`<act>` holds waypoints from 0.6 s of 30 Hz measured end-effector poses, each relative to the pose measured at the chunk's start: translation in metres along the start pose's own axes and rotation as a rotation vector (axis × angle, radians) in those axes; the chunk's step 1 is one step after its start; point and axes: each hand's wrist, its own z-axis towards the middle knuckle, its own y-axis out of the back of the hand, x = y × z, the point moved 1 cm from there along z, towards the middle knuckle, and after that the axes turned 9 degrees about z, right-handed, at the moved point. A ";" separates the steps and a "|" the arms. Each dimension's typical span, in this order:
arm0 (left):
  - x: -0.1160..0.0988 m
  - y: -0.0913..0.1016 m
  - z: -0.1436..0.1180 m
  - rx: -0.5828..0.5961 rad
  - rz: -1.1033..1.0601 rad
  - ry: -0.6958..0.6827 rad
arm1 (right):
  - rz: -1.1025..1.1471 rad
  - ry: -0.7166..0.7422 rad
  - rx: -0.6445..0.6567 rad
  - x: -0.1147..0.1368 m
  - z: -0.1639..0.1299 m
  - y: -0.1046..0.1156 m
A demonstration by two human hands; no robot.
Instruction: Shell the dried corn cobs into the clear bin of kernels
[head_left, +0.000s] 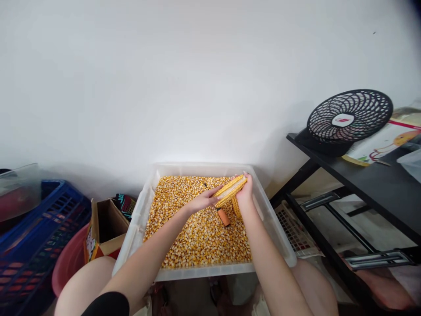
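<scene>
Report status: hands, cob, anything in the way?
Right hand holding corn cob, left hand at its near end. Pale strip along cob, loose kernels beneath. Orange handle, second cob close below.

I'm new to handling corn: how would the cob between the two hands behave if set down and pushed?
The cob looks stiff, being straight and thick. Its rounded shape suggests rolling, though the loose kernels below might stop it. Its bumpy surface is probably not slippery.

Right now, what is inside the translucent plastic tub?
Loose corn kernels with an orange handle on top. A second cob shows, partly covered by the right hand. Kernels hide the tub's floor and anything buried; the held cob may hide the handle's far end.
</scene>
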 end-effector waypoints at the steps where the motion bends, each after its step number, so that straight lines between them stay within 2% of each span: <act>1: 0.001 0.004 -0.001 0.034 -0.056 0.020 | 0.036 -0.022 0.003 0.001 0.001 0.002; 5: 0.004 0.018 -0.005 0.106 -0.250 0.053 | 0.162 -0.066 0.020 0.005 0.002 0.005; 8: 0.004 0.020 -0.004 0.027 -0.263 0.122 | 0.155 -0.046 0.039 0.007 -0.003 0.003; 12: 0.002 0.001 0.000 -0.021 -0.139 0.121 | 0.068 -0.115 0.125 -0.004 -0.016 -0.011; 15: 0.001 -0.014 0.003 -0.132 -0.104 0.063 | -0.107 -0.190 0.244 -0.020 -0.027 -0.026; 18: 0.001 -0.016 0.005 -0.261 -0.133 -0.004 | -0.205 -0.073 0.255 -0.030 -0.034 -0.038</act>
